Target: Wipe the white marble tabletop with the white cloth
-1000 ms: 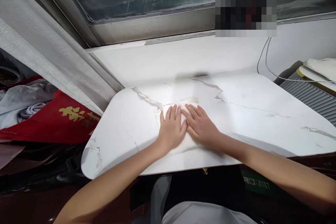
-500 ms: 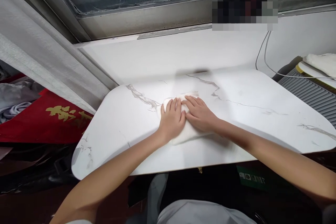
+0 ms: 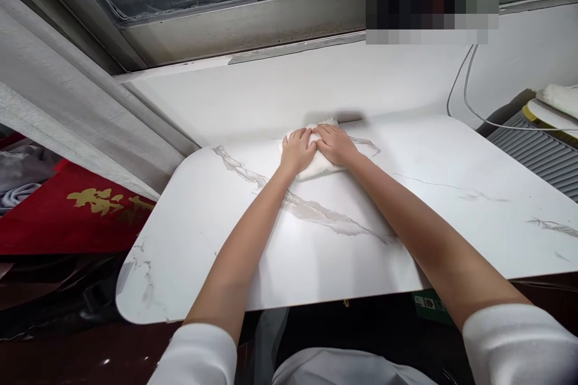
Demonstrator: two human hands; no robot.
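Note:
A folded white cloth [image 3: 321, 166] lies on the white marble-patterned table [image 3: 189, 216], close to its far edge by the wall. My left hand [image 3: 298, 150] rests flat on the left part of the cloth, fingers a little spread and pointing to the wall. Beside it, my right hand [image 3: 335, 144] presses on the cloth's right part with its fingers extended. The two hands nearly meet at the thumbs and fingertips. Much of the cloth is hidden under them.
A window frame [image 3: 253, 21] runs above the white wall. At the left hang a grey curtain [image 3: 81, 90] and a red cloth with gold characters [image 3: 99, 210]. Cables [image 3: 467, 87] and a grey ribbed surface [image 3: 537, 153] are at the right.
Both hands and the cloth have moved away from me across the table, towards the wall. More of the grey vein on the tabletop shows, and my sleeves have come into view.

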